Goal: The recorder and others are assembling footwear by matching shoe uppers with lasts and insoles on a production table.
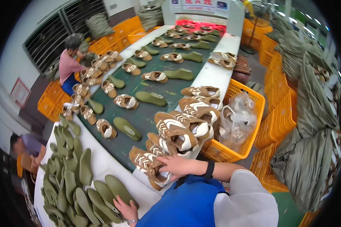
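Observation:
My left hand rests at the ends of olive-green shoe lasts, its fingers spread and not wrapped round any of them. One wider last lies just beyond its fingertips. My right hand grips the collar of a brown sneaker with white stripes and laces, at the near end of a stacked group. Behind it more brown-and-white sneakers lean on one another along the table's right edge. The underside of the gripped sneaker is hidden.
A green conveyor belt carries sneakers paired with lasts. A heap of lasts covers the white table at left. A yellow crate with plastic-bagged items stands at right, before stacked crates. Two co-workers sit along the left side.

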Demonstrator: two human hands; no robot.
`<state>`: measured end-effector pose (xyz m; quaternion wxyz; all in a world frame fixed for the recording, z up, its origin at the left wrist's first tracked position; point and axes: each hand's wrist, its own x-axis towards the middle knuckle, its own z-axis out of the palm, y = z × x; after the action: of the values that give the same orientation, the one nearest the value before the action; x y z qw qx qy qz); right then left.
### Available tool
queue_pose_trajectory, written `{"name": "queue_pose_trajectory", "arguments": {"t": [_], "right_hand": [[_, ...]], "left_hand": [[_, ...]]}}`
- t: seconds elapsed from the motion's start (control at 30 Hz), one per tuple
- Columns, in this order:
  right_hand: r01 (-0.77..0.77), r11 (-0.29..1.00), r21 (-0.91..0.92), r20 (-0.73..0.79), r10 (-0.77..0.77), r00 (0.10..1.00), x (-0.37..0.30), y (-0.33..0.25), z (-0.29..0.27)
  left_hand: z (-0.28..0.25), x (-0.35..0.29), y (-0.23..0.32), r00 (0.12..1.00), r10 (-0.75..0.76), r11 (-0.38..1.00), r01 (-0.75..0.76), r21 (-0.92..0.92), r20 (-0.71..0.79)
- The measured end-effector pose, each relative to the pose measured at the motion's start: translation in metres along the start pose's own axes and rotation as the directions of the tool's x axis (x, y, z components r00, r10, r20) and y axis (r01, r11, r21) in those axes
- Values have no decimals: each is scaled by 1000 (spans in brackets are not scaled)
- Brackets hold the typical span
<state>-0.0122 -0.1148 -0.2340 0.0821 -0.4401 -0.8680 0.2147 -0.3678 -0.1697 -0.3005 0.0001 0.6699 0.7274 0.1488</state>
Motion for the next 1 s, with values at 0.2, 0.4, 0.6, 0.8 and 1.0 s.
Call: {"name": "queue_pose_trajectory", "arguments": {"t": [0.2, 0.4, 0.6, 0.8, 1.0], "right_hand": [[-65, 992, 104, 111, 54, 992, -8, -3, -9], [-126, 977, 175, 94, 111, 989, -26, 3, -16], [-117, 947, 300, 93, 93, 991, -36, 8, -12], [428, 669, 607, -418, -189, 889, -92, -26, -142], [910, 256, 327, -634, -655, 412, -139, -101, -211]], "left_hand": [[17, 28, 75, 888, 391, 863, -261, -433, 243], [24, 38, 118, 757, 389, 815, -18, -579, 525], [40, 42, 100, 715, 381, 797, 67, -600, 587], [1, 28, 117, 708, 405, 709, 156, -688, 578], [4, 30, 120, 722, 350, 798, 104, -594, 597]]}}
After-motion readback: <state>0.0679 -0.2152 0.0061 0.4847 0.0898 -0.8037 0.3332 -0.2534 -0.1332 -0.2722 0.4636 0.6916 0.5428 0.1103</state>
